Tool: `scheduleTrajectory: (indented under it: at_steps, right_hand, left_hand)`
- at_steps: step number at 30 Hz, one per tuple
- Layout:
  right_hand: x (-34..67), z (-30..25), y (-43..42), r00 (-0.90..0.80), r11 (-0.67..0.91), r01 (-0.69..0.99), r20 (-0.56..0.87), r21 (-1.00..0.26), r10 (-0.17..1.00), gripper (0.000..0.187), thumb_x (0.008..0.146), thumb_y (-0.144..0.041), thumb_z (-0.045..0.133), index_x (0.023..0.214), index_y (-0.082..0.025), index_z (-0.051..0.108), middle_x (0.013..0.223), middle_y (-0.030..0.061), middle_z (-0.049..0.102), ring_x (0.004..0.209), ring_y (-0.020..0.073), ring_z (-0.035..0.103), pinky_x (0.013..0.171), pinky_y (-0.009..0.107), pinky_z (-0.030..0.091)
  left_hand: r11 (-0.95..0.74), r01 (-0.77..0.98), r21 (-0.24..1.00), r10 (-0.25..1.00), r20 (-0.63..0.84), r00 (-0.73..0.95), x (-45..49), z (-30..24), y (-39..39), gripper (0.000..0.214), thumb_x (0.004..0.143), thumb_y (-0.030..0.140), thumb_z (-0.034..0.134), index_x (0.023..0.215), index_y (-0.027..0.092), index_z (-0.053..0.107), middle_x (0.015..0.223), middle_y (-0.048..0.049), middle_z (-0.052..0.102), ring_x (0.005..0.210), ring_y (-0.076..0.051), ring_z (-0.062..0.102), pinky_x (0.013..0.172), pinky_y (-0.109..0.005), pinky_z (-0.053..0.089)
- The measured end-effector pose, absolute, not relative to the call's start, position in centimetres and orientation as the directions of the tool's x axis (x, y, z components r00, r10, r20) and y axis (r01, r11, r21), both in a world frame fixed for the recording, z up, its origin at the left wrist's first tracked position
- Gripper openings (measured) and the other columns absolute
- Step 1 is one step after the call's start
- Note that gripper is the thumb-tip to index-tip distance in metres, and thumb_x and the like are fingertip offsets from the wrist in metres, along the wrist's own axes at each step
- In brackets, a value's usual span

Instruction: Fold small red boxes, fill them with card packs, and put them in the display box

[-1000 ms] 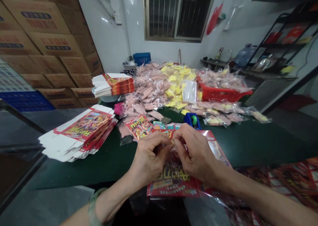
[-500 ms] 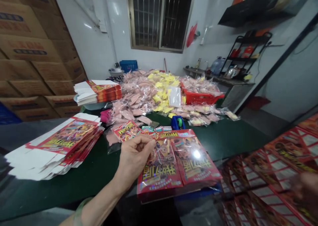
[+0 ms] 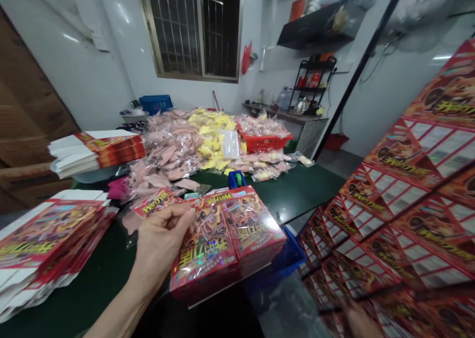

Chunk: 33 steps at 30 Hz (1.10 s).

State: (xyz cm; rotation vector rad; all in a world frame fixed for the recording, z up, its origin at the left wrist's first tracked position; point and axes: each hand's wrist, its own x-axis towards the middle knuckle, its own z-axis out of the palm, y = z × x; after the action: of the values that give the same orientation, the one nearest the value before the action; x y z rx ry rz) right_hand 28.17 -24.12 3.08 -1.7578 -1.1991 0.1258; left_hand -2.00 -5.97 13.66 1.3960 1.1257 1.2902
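Observation:
My left hand is closed, thumb and forefinger pinched at the left side of a red printed box; what the pinch holds, if anything, I cannot make out. A second red box lies against it on the right, both glossy with yellow lettering. My right hand is a blur at the bottom right, in front of racked red printed boxes; its fingers cannot be read. Just beyond my left hand lies a smaller red printed piece.
Flattened red-and-white cartons lie stacked at left, with another stack behind. Bagged pink pieces and yellow pieces heap across the green table. A red basket, blue tape dispenser and blue bin stand around.
The view has swung right, bringing more of the racked boxes into sight. My left hand keeps its pinch by the red boxes. My right hand appears lower and nearer the bottom edge.

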Motion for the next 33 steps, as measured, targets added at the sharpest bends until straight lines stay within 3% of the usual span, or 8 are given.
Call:
scheduleTrajectory:
  at_steps: [4,6,8,10,15,25,29,33]
  right_hand:
    - [26.7,5.5,-23.0,0.602,-0.134,0.363,0.122,-0.922,0.789,0.032,0.078,-0.051,0.052,0.069,-0.023,0.063,0.057,0.003,0.057,0.052,0.0206,0.056,0.049,0.034,0.045]
    - [25.6,8.7,-20.9,0.516,-0.03,0.239,0.101,-0.971,0.85,0.042,0.082,-0.056,0.046,0.088,-0.02,0.066,0.072,0.0042,0.06,0.069,0.0192,0.057,0.065,0.032,0.047]
    - [24.3,11.6,-18.9,0.447,0.031,0.194,0.117,-0.981,0.887,0.055,0.082,-0.065,0.039,0.094,-0.017,0.065,0.077,0.0051,0.06,0.075,0.0184,0.055,0.068,0.031,0.045]
    - [23.2,13.5,-17.5,0.403,0.052,0.187,0.124,-0.981,0.907,0.059,0.08,-0.069,0.039,0.084,-0.016,0.065,0.073,0.0041,0.057,0.07,0.0163,0.051,0.064,0.028,0.042]
    - [21.9,14.0,-15.5,0.381,0.04,0.022,0.045,-0.999,0.924,0.04,0.07,-0.054,0.066,0.065,-0.016,0.055,0.058,-0.0036,0.048,0.052,0.0084,0.039,0.051,0.022,0.032]
    - [22.4,13.0,-13.9,0.447,0.251,0.018,0.232,-0.968,0.864,0.024,0.068,-0.032,0.072,0.06,-0.016,0.056,0.075,0.0037,0.062,0.075,0.0136,0.055,0.067,0.024,0.042]
    - [22.4,12.7,-13.0,0.427,0.26,-0.038,0.219,-0.965,0.877,0.024,0.072,-0.034,0.068,0.067,-0.017,0.052,0.052,-0.0038,0.055,0.043,0.0058,0.042,0.045,0.019,0.034]
    - [23.0,12.7,-11.6,0.416,0.234,-0.07,0.185,-0.97,0.89,0.035,0.065,-0.032,0.072,0.08,-0.022,0.042,0.05,-0.0094,0.053,0.034,0.004,0.036,0.034,0.015,0.023]
  left_hand:
    - [-0.188,0.054,0.981,0.982,0.187,0.024,-2.0,13.6,-5.9,0.021,0.065,0.032,0.074,0.063,0.015,0.063,0.05,0.0032,0.058,0.045,-0.006,0.049,0.044,-0.015,0.039]
    - [-0.179,0.058,0.982,0.984,0.178,0.009,-2.0,13.7,-6.0,0.021,0.065,0.033,0.074,0.064,0.015,0.063,0.049,0.0034,0.057,0.044,-0.007,0.049,0.043,-0.016,0.039]
    - [-0.173,0.056,0.983,0.985,0.173,0.005,-1.9,13.8,-6.0,0.022,0.064,0.034,0.075,0.064,0.015,0.064,0.049,0.0036,0.057,0.044,-0.007,0.048,0.042,-0.016,0.038]
    - [-0.168,0.05,0.984,0.986,0.168,0.006,-1.9,13.7,-6.0,0.022,0.064,0.034,0.075,0.063,0.015,0.063,0.049,0.0034,0.058,0.044,-0.006,0.047,0.042,-0.015,0.037]
    - [-0.126,0.008,0.992,0.992,0.126,0.012,-1.9,13.4,-6.0,0.022,0.063,0.034,0.076,0.066,0.016,0.064,0.049,0.0039,0.058,0.044,-0.005,0.047,0.042,-0.013,0.037]
    - [-0.157,-0.019,0.987,0.987,0.158,0.021,-1.9,13.2,-5.9,0.022,0.064,0.034,0.076,0.064,0.016,0.063,0.053,0.0039,0.059,0.046,-0.005,0.048,0.046,-0.014,0.039]
    - [-0.121,-0.004,0.993,0.992,0.122,0.024,-2.1,13.5,-5.9,0.023,0.063,0.035,0.075,0.062,0.016,0.063,0.052,0.0028,0.059,0.045,-0.006,0.049,0.044,-0.015,0.039]
    - [-0.122,0.023,0.992,0.993,0.121,0.004,-2.5,14.8,-6.1,0.023,0.059,0.037,0.075,0.058,0.016,0.064,0.051,0.002,0.059,0.046,-0.008,0.049,0.045,-0.018,0.041]
